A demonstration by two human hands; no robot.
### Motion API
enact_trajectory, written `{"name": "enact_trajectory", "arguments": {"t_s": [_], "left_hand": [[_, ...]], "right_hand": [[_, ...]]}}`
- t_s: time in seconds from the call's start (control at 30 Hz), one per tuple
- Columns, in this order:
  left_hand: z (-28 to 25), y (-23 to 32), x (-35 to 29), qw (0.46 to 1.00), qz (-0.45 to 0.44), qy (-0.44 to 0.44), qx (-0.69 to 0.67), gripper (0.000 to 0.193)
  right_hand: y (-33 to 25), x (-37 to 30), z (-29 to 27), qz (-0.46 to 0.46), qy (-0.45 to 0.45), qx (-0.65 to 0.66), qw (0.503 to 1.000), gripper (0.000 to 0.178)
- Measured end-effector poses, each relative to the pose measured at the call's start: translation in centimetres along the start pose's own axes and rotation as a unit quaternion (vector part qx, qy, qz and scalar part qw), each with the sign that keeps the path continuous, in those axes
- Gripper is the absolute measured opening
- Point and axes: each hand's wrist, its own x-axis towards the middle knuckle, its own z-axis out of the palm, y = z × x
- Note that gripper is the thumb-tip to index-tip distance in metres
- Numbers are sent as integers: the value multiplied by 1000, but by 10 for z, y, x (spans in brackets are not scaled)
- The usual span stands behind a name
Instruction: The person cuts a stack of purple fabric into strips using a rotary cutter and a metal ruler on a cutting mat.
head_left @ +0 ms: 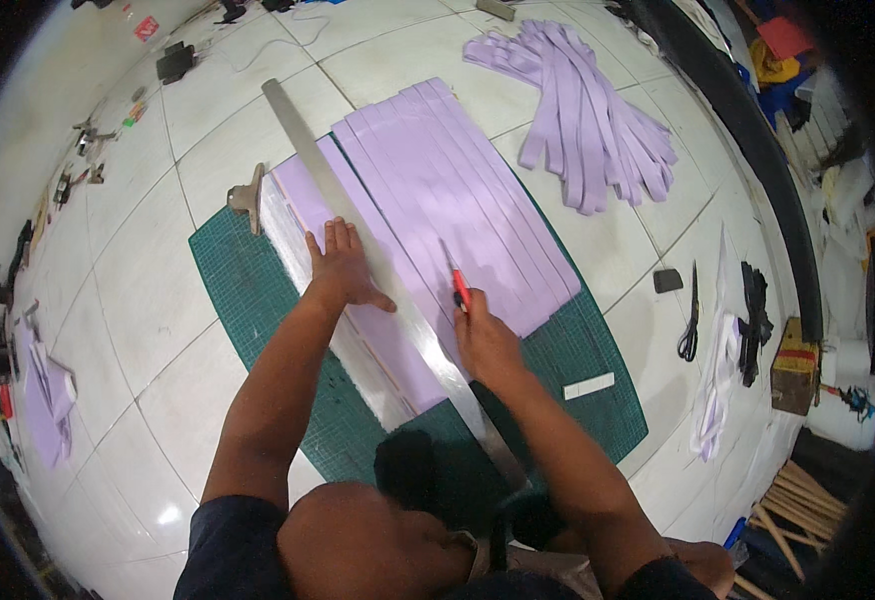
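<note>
My left hand (pixel 346 268) lies with its fingers spread on a long metal ruler (pixel 420 330), pressing it onto lilac fabric (pixel 373 232). In my right hand (pixel 488 338) is a red utility knife (pixel 460 285), its thin blade pointing away from me over the cloth. Several cut lilac strips (pixel 458 180) lie side by side to the right of the ruler. A narrow gap parts them from the fabric under it. Beneath everything is a green cutting mat (pixel 248 270). A metal bulldog clip (pixel 248 198) grips the fabric's far left corner.
A heap of lilac strips (pixel 593 115) lies on the tiled floor at the far right. Scissors (pixel 691 315) and a small dark block (pixel 668 280) rest right of the mat. A white piece (pixel 589 386) sits on the mat. Lilac scraps (pixel 46 395) lie at left.
</note>
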Motion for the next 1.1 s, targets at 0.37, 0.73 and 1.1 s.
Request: {"name": "enact_trajectory", "arguments": {"t_s": [0.37,0.73,1.1], "left_hand": [[1,4,3,999,-14,-18,41,152],[12,0,5,998,-8,34,55,144],[-10,14,-1,998,-19,-21,52,153]], "right_hand": [[-70,92,43,-85,-33,-56,994,27],[-80,109,45,-79,-85,-63,991,27],[-38,22,4,19,-187,-54,981,32]]}}
